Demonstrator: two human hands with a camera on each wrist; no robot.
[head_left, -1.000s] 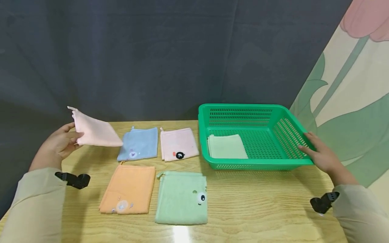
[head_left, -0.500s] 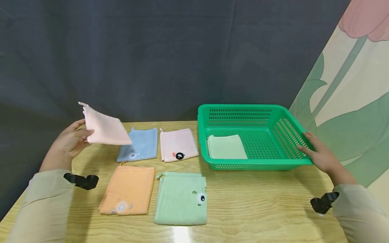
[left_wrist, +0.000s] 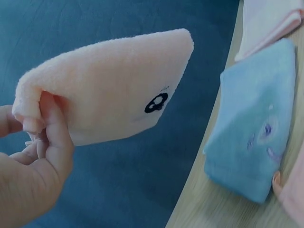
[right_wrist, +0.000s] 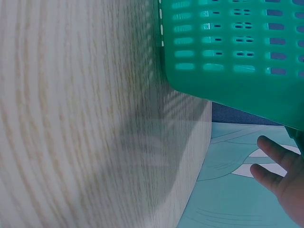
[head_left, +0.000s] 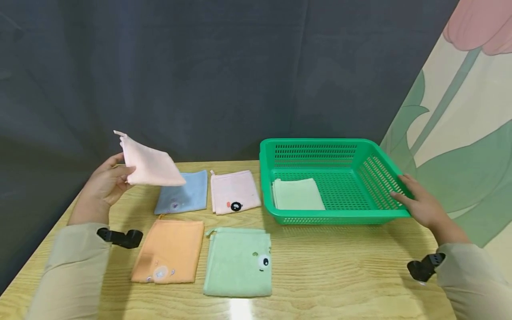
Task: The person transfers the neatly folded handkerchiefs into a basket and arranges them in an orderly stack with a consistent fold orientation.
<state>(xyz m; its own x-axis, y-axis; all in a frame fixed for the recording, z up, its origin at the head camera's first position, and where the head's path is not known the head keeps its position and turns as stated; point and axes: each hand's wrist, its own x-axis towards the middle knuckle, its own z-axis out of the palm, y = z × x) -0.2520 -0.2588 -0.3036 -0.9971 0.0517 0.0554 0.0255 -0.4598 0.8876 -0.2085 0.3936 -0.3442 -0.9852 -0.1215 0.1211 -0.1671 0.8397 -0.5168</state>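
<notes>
In the head view, my left hand pinches one edge of a folded pale pink hand towel and holds it up off the table. A black eye-like mark shows on this towel in the left wrist view, and my thumb presses against its fold. Below and to the right of it lies a folded blue towel, partly covered from the head camera. My right hand grips the right rim of a green plastic basket, its thumb over the edge. Two of its fingers stretch free outside the basket.
A pale green folded towel lies at the left inside the basket. Another pink towel, an orange towel and a green towel lie folded on the wooden table. A dark curtain hangs behind.
My left hand has moved to the right with the pink towel, which now hangs above part of the blue towel. The right hand and basket have stayed in place.
</notes>
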